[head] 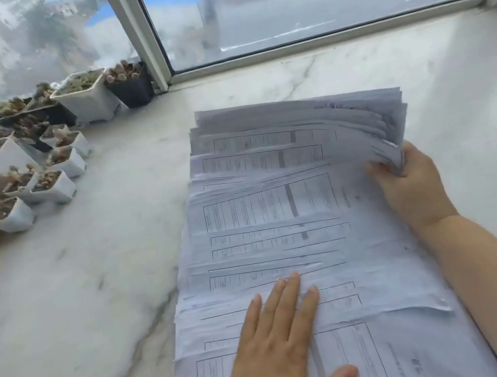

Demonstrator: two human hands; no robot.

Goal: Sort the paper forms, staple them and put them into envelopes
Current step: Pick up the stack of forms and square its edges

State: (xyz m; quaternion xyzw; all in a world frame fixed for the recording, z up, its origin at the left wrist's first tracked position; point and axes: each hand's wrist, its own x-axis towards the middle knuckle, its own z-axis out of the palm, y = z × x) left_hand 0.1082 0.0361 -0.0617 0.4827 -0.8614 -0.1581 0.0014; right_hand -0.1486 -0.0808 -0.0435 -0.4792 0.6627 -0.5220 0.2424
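A long fanned spread of printed paper forms with table grids lies on the white marble sill, running from near me toward the window. My left hand rests flat, fingers apart, on the near sheets and presses them down. My right hand grips the right edge of a thick bundle of forms at the far end, bending it upward off the spread. No stapler or envelopes are in view.
Several small white and black pots of succulents crowd the left side of the marble sill. A window frame and glass close off the far edge.
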